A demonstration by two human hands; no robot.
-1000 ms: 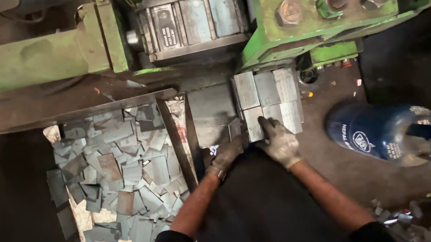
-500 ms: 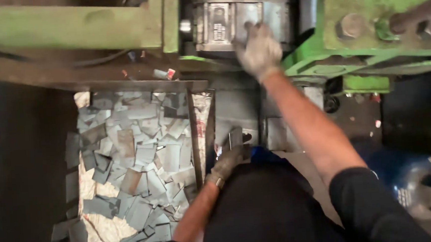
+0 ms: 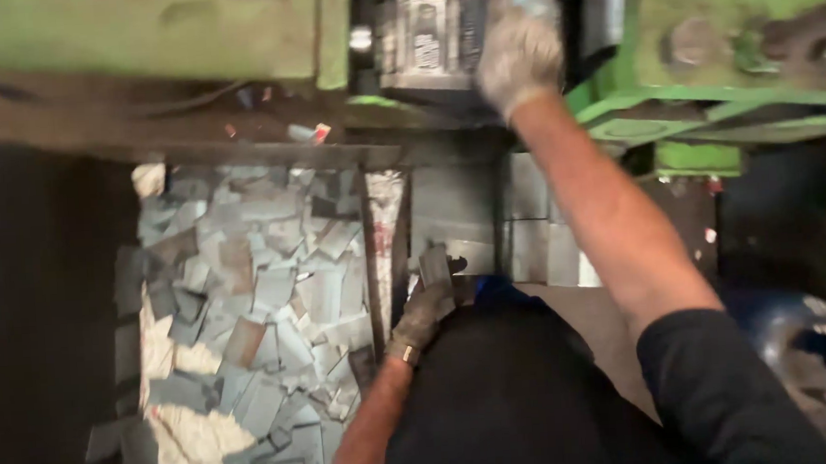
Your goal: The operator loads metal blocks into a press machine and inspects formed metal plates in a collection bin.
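Observation:
My right hand (image 3: 517, 60), in a pale work glove, is stretched forward up to the grey die block (image 3: 425, 45) of the green press (image 3: 726, 41); whether its fingers grip anything cannot be made out. Low and close to my body, my left hand (image 3: 424, 310), in a dark glove, is closed on a small flat grey metal plate (image 3: 434, 264) held upright. Just beyond that hand lies a stack of similar grey plates (image 3: 538, 243) on the press bed.
A bin (image 3: 246, 309) at the left holds several loose grey and rusty metal pieces. A blue drum (image 3: 792, 333) stands at the lower right. The green press frame spans the top of the view.
My right hand left the stack of plates and rose to the die block of the press. My left hand stays low with a plate in it. The view has shifted left.

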